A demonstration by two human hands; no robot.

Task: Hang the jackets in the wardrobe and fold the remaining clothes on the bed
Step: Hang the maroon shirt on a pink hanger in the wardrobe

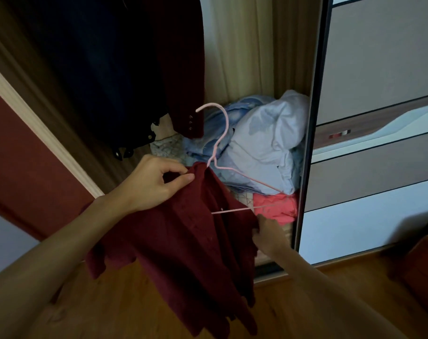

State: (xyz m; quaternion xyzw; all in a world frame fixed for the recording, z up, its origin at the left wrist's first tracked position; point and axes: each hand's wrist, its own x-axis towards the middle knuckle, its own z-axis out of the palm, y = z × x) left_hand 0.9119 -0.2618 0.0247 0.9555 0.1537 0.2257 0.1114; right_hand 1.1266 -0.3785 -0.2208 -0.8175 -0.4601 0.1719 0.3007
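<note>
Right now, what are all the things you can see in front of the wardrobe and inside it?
Dark red knitted jacket: one, dark red, held up in front of the open wardrobe, partly on the hanger.
Pink wire hanger: one, pink, one end inside that jacket, hook pointing up.
Dark red buttoned jacket: one, dark red, hanging inside the wardrobe.
Dark hanging garment: one, nearly black, hanging to its left.
Pale blue cloth pile: one heap, pale blue, on the wardrobe bottom.
Coral pink cloth: one, coral pink, under the heap's front.
Sliding wardrobe door: one, grey and white panels, on the right.
Wooden floor: brown, below.
Left hand: pinches the held jacket's top.
Right hand: grips its side edge.
</note>
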